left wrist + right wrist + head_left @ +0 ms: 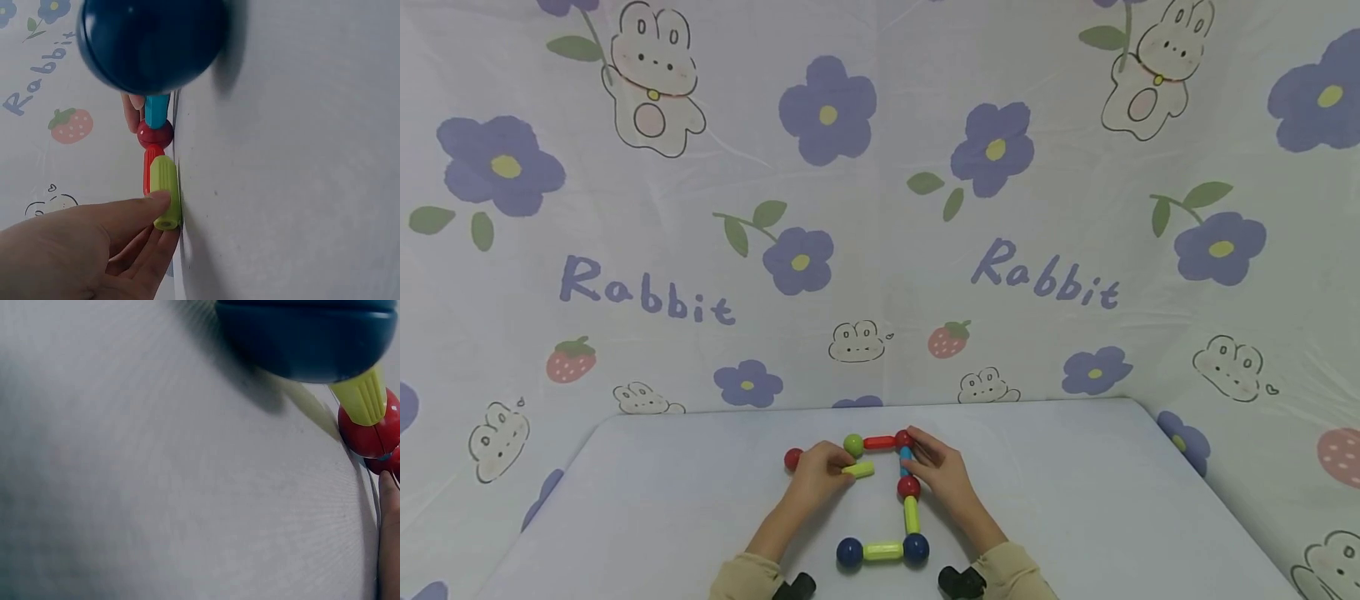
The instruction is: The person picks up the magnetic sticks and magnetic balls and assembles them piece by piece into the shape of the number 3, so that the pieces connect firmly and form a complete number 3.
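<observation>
My left hand [822, 475] pinches a yellow-green rod [164, 187] between thumb and fingers, its free end pointing right. Close by are a green ball [853, 444] and a red ball [793, 459], the latter partly hidden by that hand. From the green ball a red rod [880, 442] runs to a far red ball [904, 440]. My right hand [946, 477] holds the chain there, a fingertip at this ball and the thumb across the blue rod [905, 456]. The blue rod leads to a nearer red ball [908, 487].
A yellow-green rod [912, 515] links the nearer red ball to a dark blue ball [916, 548]. Another yellow-green rod [883, 552] joins this to a second dark blue ball [849, 553]. All lie on a white table [662, 492] before a printed cloth [880, 208].
</observation>
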A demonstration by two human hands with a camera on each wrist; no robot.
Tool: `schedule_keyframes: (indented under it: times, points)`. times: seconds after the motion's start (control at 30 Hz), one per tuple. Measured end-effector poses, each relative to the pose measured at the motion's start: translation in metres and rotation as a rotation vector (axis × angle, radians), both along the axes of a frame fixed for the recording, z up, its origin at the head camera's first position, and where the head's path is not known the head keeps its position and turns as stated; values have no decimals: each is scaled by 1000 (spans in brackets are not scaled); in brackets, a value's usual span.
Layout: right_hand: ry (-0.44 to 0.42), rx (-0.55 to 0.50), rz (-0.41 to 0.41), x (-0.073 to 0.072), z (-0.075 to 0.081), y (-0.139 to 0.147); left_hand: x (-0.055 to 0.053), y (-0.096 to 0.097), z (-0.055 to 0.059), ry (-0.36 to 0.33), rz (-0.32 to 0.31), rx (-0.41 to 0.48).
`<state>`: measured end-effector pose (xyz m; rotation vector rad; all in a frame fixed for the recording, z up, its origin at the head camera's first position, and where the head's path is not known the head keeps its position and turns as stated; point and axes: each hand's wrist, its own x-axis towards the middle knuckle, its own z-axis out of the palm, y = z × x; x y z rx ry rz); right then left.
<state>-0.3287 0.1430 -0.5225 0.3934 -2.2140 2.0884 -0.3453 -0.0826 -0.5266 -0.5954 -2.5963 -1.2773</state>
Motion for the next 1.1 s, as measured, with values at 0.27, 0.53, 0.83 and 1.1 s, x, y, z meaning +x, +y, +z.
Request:
schedule_keyframes:
  times: [0.27, 0.53, 0.83, 1.1]
  points:
    - [-3, 9, -11, 0, 0, 0, 0, 3, -3, -61, -127, -36]
    - [-10, 4, -7, 0, 1, 0, 2, 6, -2, -98, -197, -25]
    - [-9, 10, -2, 1, 0, 0, 2, 7, -5, -136, -203, -3]
    - [-9, 14, -10, 1, 1, 0, 2, 7, -7, -139, -210, 1]
